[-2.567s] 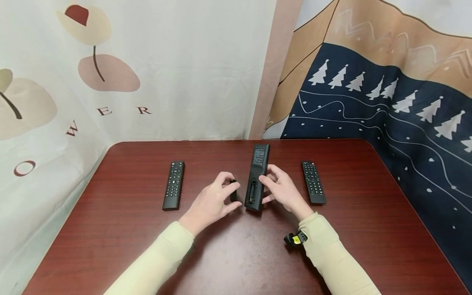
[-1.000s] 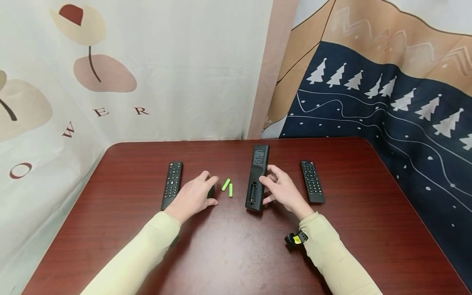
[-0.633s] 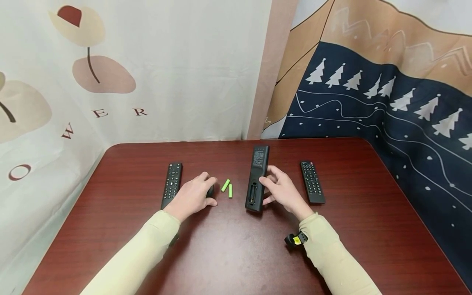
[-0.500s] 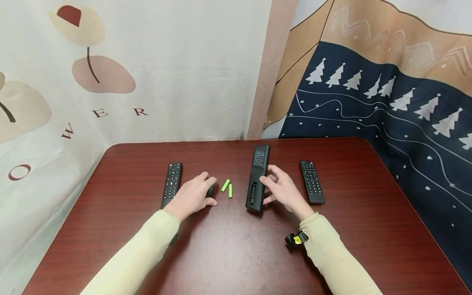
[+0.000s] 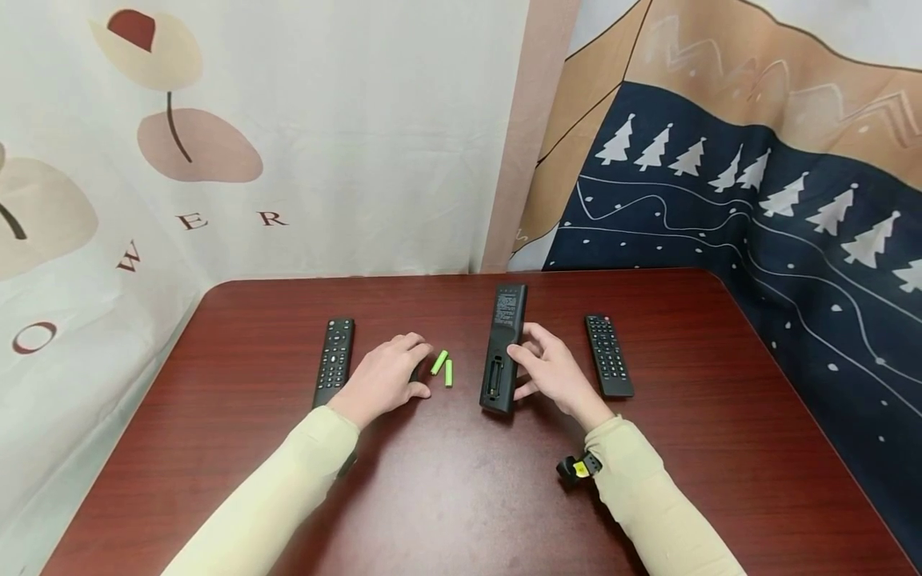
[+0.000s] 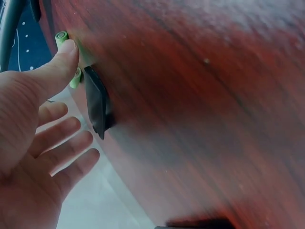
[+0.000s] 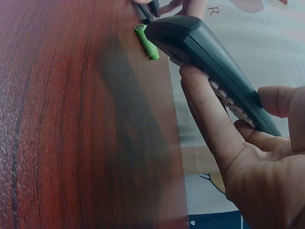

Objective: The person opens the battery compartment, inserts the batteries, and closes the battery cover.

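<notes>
My right hand [image 5: 551, 372] holds a black remote control [image 5: 504, 336] with its back turned up, the open battery compartment showing at the near end. Its buttons face down over my fingers in the right wrist view. My left hand [image 5: 383, 374] hovers left of two green batteries [image 5: 439, 362] that lie side by side on the table. In the left wrist view, a black battery cover [image 6: 96, 102] rests on the table just beyond the spread fingers [image 6: 71, 169], apart from them. From the head view the hand hides most of that cover.
One black remote [image 5: 334, 360] lies buttons up at the left, partly behind the left hand; another remote [image 5: 608, 356] lies at the right. The dark red wooden table [image 5: 446, 496] ends at a printed curtain [image 5: 360, 160] behind.
My left hand carried the battery cover leftward from beside the remote, uncovering the batteries, and let go of it. Now it has shifted slightly right toward them. The right hand keeps its hold.
</notes>
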The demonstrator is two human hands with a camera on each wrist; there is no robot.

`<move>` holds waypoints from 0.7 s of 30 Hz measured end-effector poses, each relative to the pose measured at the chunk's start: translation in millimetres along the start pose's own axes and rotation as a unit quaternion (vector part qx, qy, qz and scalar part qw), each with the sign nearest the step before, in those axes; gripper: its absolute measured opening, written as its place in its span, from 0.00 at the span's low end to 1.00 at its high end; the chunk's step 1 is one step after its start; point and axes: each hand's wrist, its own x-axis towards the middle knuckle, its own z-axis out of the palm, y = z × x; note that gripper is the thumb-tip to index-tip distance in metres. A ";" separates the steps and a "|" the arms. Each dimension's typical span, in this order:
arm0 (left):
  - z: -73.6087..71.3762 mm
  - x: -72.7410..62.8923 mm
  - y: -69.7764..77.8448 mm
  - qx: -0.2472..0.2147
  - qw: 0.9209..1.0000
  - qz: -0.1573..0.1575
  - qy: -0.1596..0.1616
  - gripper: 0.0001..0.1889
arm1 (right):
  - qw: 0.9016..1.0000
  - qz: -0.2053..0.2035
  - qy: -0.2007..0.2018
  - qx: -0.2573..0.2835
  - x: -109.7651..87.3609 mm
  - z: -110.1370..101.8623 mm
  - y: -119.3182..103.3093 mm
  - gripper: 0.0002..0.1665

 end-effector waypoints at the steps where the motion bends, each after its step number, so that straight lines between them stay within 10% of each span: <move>1: 0.6 1.0 0.3 0.000 1.000 0.007 0.004 0.32 | 1.000 0.000 0.000 0.000 0.1 -0.1 0.3 0.24; 21: 6.2 17.0 6.8 -0.022 0.999 0.039 -0.019 0.26 | 1.000 0.005 -0.001 0.000 -0.1 -0.5 -0.3 0.24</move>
